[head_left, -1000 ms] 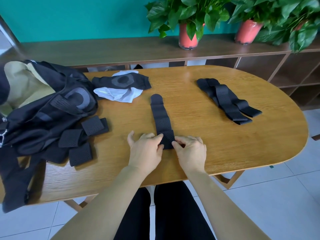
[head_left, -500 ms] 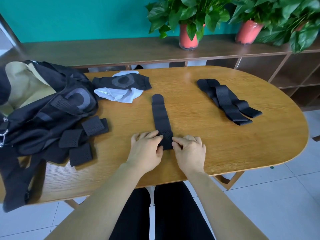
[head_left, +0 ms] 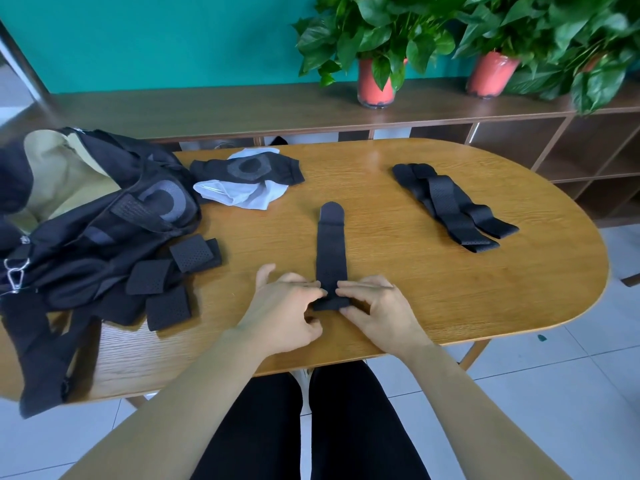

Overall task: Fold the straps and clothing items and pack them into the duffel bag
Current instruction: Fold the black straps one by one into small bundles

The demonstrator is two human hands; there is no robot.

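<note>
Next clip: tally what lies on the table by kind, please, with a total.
Duffel bag: 1
Folded straps: 3
Long strap: 1
Heap of loose straps: 1 (number within unclear)
Clothing items: 2, one black, one white
Total: 8

Pinches the near end of the black strap (head_left: 330, 247) at its left edge with the left hand (head_left: 284, 310), forefinger and thumb curled in, the other fingers spread to the strap's left. Pinches the right edge with the right hand (head_left: 382, 311), knuckles raised. Stretches both bare forearms (head_left: 194, 386) toward the strap, converging.
</note>
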